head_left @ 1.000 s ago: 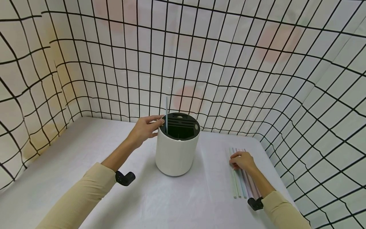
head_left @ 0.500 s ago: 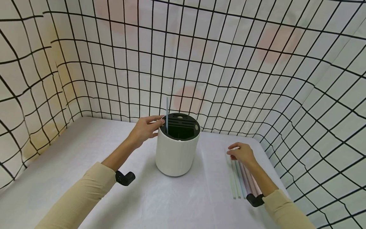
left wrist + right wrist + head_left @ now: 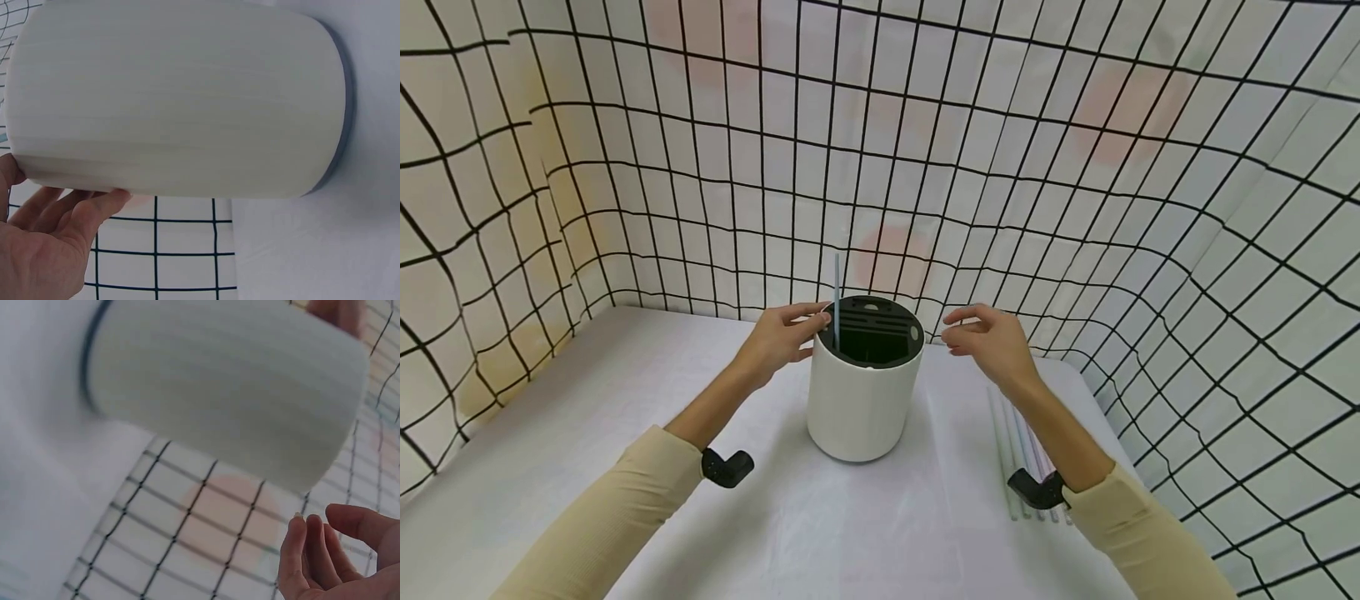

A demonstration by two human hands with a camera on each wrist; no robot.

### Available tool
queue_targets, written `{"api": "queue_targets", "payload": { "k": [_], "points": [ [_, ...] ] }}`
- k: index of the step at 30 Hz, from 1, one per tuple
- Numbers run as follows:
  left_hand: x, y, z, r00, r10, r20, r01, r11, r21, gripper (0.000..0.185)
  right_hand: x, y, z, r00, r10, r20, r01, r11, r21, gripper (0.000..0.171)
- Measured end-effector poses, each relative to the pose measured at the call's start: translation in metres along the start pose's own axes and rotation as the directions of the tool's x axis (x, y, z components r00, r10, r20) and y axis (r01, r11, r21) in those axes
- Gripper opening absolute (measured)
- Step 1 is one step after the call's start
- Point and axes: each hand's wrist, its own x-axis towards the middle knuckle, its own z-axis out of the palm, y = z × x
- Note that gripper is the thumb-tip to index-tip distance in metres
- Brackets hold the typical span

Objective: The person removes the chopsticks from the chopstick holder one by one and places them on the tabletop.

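1. Nearest the viewer, on the white bench point(image 3: 625, 392), two cream sleeves point(image 3: 617, 508) reach forward, each wrist carrying a small black camera mount point(image 3: 727, 467).
2. At right, partly under the right forearm, a row of pastel straws point(image 3: 1009, 450) lies flat on the bench, side by side and parallel, well apart from the right hand.
3. At centre stands the white cylindrical holder point(image 3: 863, 392), upright, with a black slotted insert point(image 3: 880, 329) set in its mouth. By its look it is smooth-walled and rigid; judged from this, it is best steadied at the rim or upper wall, where a palm can bear against it without tipping.
4. Left hand point(image 3: 778, 337): fingers extended and relaxed, resting against the holder's upper left wall at the rim; the left wrist view shows the fingers point(image 3: 75, 209) lying along the wall, not curled round it.
5. Right hand point(image 3: 988, 337): raised just beside the holder's right rim, apart from it. Fingers loosely bent, thumb and forefinger drawn near each other; nothing is seen between them.
6. One pale blue straw point(image 3: 837, 296) stands upright in the insert at the left edge, beside the left fingertips. It appears light, thin and easily bent, so a gentle mid-shaft pinch would suit.
7. Behind, a black-gridded backdrop point(image 3: 1075, 167) encloses the bench.
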Motion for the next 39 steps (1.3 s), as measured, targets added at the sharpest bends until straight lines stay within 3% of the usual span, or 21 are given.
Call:
{"api": "queue_targets", "payload": {
  "k": [6, 12, 17, 24, 39],
  "points": [
    [0.001, 0.0, 0.0, 1.0, 0.0, 0.004, 0.0, 1.0, -0.006, 0.047, 0.001, -0.042, 0.024, 0.991, -0.104, 0.082, 0.099, 0.993, 0.068, 0.025],
    [0.0, 0.0, -0.001, 1.0, 0.001, 0.007, -0.001, 1.0, 0.0, 0.047, 0.006, -0.062, 0.052, 0.979, -0.142, 0.145, 0.128, 0.987, 0.102, 0.026],
    [0.0, -0.001, -0.001, 1.0, 0.011, 0.011, -0.011, 1.0, 0.011, 0.047, 0.009, -0.064, 0.072, 0.975, -0.142, 0.169, 0.124, 0.986, 0.114, 0.024],
    [0.001, -0.001, -0.001, 1.0, 0.019, 0.019, -0.019, 1.0, 0.017, 0.047, 0.013, -0.066, 0.089, 0.975, -0.153, 0.159, 0.146, 0.988, 0.05, 0.017],
    [0.0, 0.0, -0.002, 1.0, 0.013, 0.024, -0.013, 1.0, 0.014, 0.048, 0.019, -0.063, 0.106, 0.979, -0.15, 0.139, 0.158, 0.986, -0.045, 0.017]
  ]
}}
